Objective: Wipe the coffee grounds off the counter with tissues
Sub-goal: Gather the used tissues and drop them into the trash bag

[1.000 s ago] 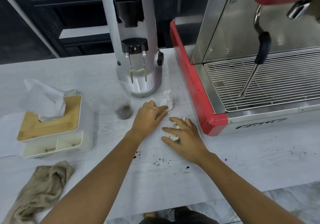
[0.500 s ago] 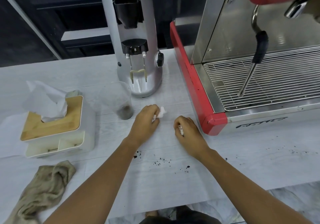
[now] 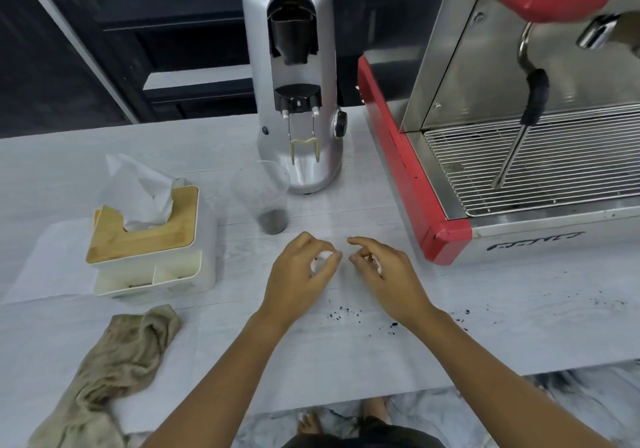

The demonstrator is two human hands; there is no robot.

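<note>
My left hand (image 3: 300, 274) grips a small crumpled white tissue (image 3: 322, 257) at the middle of the pale counter (image 3: 339, 371). Just to its right, my right hand (image 3: 382, 272) curls its fingers round another balled tissue (image 3: 375, 261), mostly hidden in the palm. The two hands nearly touch. Dark coffee grounds (image 3: 341, 315) lie scattered on the counter just in front of both hands, with more grounds (image 3: 462, 316) beside my right forearm and a further patch (image 3: 602, 300) near the right edge.
A tissue box (image 3: 149, 250) with a wooden lid stands at the left, a beige cloth (image 3: 114, 364) in front of it. A clear cup (image 3: 265, 198) with grounds stands before the silver grinder (image 3: 294, 80). The red espresso machine (image 3: 519, 156) fills the right.
Both hands have balled up their tissues and drawn closer together. The loose tissue that lay past my left hand one second ago is now gathered in that hand.
</note>
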